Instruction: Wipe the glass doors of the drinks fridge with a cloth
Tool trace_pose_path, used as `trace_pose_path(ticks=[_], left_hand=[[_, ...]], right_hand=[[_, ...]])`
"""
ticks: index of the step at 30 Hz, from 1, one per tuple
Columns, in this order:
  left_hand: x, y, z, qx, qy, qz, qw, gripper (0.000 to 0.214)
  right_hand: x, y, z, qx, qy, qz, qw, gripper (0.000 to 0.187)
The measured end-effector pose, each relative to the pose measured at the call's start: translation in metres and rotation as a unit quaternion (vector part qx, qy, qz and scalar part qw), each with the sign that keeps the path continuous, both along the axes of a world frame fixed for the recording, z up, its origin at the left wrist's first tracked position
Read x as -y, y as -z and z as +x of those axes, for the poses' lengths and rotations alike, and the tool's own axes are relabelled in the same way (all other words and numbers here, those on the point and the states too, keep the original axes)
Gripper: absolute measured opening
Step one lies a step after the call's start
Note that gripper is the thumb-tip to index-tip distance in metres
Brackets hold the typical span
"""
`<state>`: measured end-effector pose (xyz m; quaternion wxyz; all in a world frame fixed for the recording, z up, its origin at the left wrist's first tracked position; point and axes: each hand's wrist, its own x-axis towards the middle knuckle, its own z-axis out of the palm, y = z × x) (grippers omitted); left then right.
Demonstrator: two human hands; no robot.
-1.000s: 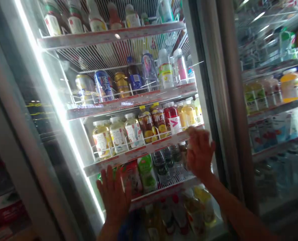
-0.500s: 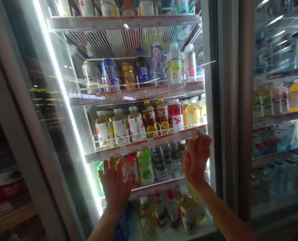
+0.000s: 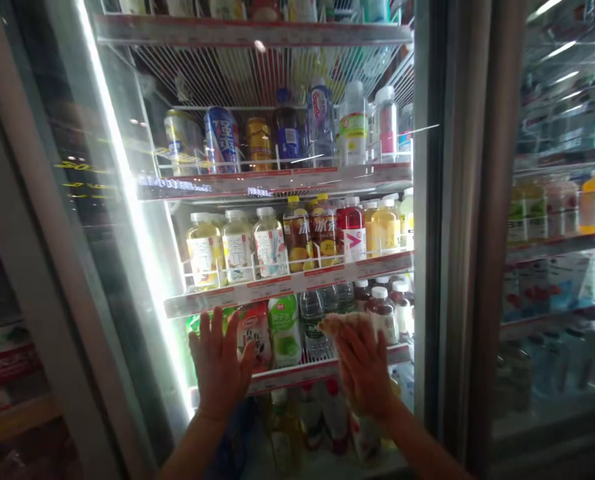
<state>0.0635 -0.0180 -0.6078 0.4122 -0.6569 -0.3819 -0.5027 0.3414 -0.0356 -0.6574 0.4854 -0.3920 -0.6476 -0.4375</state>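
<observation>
My left hand (image 3: 220, 363) is open, fingers spread, and lies flat on the glass door (image 3: 147, 280) of a drinks cooler. My right hand (image 3: 362, 367) presses a pale crumpled cloth (image 3: 342, 323) against the same glass, lower down near the door's right side. Behind the glass, my left hand is nearest a carton of red-and-white drink (image 3: 254, 337), and a green-labelled carton (image 3: 285, 331) stands between my hands. Bottled water (image 3: 315, 323) sits partly behind the cloth.
Wire shelves with red price strips (image 3: 287, 287) hold bottles and cans behind the glass. A metal door frame (image 3: 430, 200) separates this door from a second cooler door (image 3: 552, 220) on the right. Packaged goods (image 3: 2, 353) stand on shelving at the far left.
My right hand has moved down and left, with the pale cloth now showing at its fingertips. My left hand has barely moved. The view has turned, so the door looks more square.
</observation>
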Motion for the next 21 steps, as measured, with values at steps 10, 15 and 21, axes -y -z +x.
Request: trace_pose_path(ticks=[10, 15, 21], left_hand=[[0.000, 0.004, -0.003, -0.006, -0.003, 0.000, 1.000, 0.069], [0.002, 0.008, -0.012, -0.042, -0.001, -0.010, 0.999, 0.067], [0.003, 0.009, -0.015, -0.042, -0.020, -0.008, 0.999, 0.069]], right_hand=[[-0.003, -0.019, -0.002, 0.041, -0.021, 0.004, 0.999, 0.066], [-0.012, -0.053, 0.010, -0.137, 0.047, 0.077, 0.987, 0.069], [-0.007, -0.059, -0.040, 0.245, -0.059, -0.004, 0.968, 0.052]])
